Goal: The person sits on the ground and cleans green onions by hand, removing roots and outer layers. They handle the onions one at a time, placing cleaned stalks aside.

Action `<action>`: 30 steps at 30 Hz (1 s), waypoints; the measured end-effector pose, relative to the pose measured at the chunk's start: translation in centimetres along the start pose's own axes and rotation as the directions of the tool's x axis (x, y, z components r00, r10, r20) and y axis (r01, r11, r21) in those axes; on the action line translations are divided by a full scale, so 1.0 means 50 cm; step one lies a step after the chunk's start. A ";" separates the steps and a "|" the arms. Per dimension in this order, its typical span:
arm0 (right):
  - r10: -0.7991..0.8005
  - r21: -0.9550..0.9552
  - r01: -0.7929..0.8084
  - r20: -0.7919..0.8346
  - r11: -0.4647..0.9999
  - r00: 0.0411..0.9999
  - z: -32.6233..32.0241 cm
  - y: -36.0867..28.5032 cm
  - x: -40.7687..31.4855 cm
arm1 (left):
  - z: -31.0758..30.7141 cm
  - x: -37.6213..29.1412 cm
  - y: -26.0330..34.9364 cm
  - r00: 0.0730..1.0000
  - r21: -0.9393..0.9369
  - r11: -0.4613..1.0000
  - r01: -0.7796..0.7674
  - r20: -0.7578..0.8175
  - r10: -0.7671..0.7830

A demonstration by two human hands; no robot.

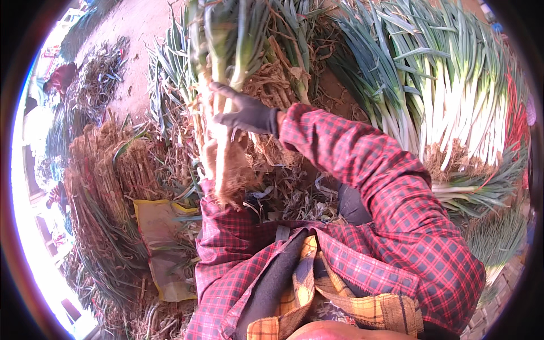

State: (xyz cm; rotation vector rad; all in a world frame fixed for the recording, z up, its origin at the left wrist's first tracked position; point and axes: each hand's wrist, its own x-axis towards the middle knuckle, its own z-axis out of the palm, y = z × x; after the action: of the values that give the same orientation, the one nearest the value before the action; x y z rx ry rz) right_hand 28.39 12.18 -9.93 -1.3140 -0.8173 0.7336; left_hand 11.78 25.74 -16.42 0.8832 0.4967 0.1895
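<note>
Long green onions (221,157) with white shanks and brown roots rise in front of me, partly blurred and overexposed. My left hand (209,155) is around their lower shanks, largely hidden by the stalks and roots. Across the upper shanks lies my right hand (246,111) in a dark glove, its thumb and a finger spread against the stalks; whether it grips them cannot be told. Behind it stand more untrimmed green onions (278,80) with dry, brown outer leaves. To the right, a large pile of green onions (450,106) shows clean white shanks.
Bundles with dry roots (110,157) stack at the left, beside a yellow-edged sheet (163,250). Leaf scraps (293,191) cover the ground before me. Red ties (514,106) hang by the right pile, above more onions (476,191). Another person (61,78) is at the far left.
</note>
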 end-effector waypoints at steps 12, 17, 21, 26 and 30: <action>0.439 0.503 -0.203 -0.411 0.840 0.799 0.013 0.160 0.014 | 0.047 -0.007 0.088 0.935 0.897 0.410 -0.164 0.009 0.354; 0.479 0.594 -0.219 -0.324 0.774 0.816 -0.025 0.237 0.004 | 0.093 0.038 0.061 0.967 0.799 0.593 -0.099 -0.064 0.247; 0.507 0.698 -0.211 -0.247 0.684 0.826 -0.041 0.269 -0.002 | 0.086 0.108 0.033 0.987 0.944 0.328 -0.028 -0.025 0.157; 0.373 0.491 -0.139 -0.418 0.860 0.828 -0.101 0.144 0.005 | 0.015 0.142 0.075 0.893 0.474 0.863 -0.177 -0.291 0.343; 0.029 0.406 0.114 -0.330 0.907 0.943 -0.277 -0.001 -0.018 | -0.117 0.149 0.195 0.798 0.659 0.751 -0.029 -0.437 0.414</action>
State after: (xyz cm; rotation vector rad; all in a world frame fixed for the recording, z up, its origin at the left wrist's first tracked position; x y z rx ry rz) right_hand 39.67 4.10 -10.90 -0.9850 -0.3852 0.5907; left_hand 15.80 38.56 -14.44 1.5730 1.0459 0.5528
